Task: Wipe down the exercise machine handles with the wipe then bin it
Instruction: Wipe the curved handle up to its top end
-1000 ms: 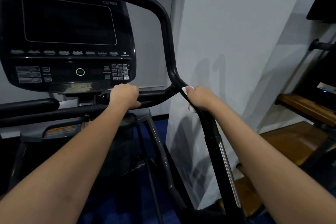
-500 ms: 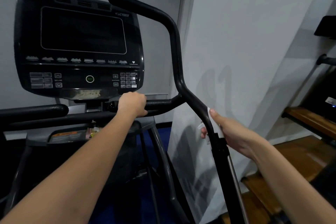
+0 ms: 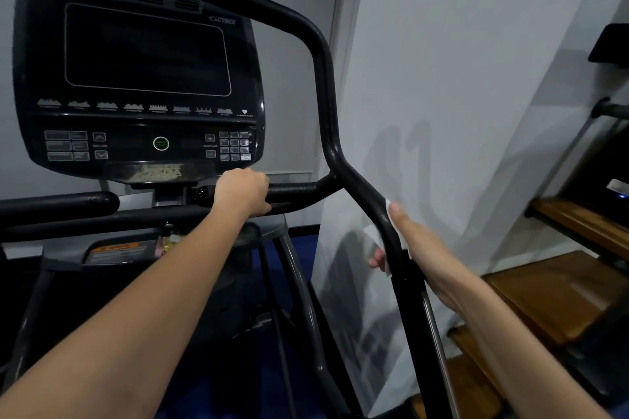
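Left hand (image 3: 243, 192) — fingers curled round the matte black horizontal grip (image 3: 292, 192), 9 o'clock of the bend. Right hand (image 3: 422, 248) — fingers wrapped about the sloping tubular handle (image 3: 371, 201) at 3 o'clock, pressing the thin white wipe (image 3: 374, 236) on it. Wiping apparently midway; upper curve, binning left.
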Demonstrator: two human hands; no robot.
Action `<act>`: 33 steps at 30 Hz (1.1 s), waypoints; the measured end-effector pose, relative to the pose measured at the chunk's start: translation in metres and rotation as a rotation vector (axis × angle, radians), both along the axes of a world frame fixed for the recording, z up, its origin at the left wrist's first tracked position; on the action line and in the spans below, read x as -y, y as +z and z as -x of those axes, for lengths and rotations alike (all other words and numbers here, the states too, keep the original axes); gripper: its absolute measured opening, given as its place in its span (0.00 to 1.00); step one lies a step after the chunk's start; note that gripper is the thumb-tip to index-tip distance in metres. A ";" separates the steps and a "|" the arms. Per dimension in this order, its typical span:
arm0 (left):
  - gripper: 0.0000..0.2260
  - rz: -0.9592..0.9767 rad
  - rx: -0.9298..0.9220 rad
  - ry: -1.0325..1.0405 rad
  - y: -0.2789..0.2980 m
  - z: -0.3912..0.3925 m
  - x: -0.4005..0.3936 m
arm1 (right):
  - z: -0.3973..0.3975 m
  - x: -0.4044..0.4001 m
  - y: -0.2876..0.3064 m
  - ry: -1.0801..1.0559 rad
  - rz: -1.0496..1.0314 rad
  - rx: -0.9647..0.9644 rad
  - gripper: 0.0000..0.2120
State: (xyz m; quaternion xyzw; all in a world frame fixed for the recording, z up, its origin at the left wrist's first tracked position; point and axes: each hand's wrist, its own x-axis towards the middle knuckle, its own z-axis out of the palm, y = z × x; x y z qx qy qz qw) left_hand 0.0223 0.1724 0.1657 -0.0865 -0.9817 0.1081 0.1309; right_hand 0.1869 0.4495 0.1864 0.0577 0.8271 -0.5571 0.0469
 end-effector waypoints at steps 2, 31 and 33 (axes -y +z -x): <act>0.13 0.000 -0.001 -0.001 0.000 0.001 0.000 | 0.009 -0.004 0.007 0.050 0.085 0.057 0.31; 0.15 0.003 -0.021 0.009 -0.003 0.002 0.000 | 0.068 0.060 0.036 -0.041 -1.178 -0.151 0.11; 0.14 0.001 -0.019 0.011 -0.003 0.001 0.000 | 0.087 0.059 0.043 0.025 -1.091 -0.080 0.11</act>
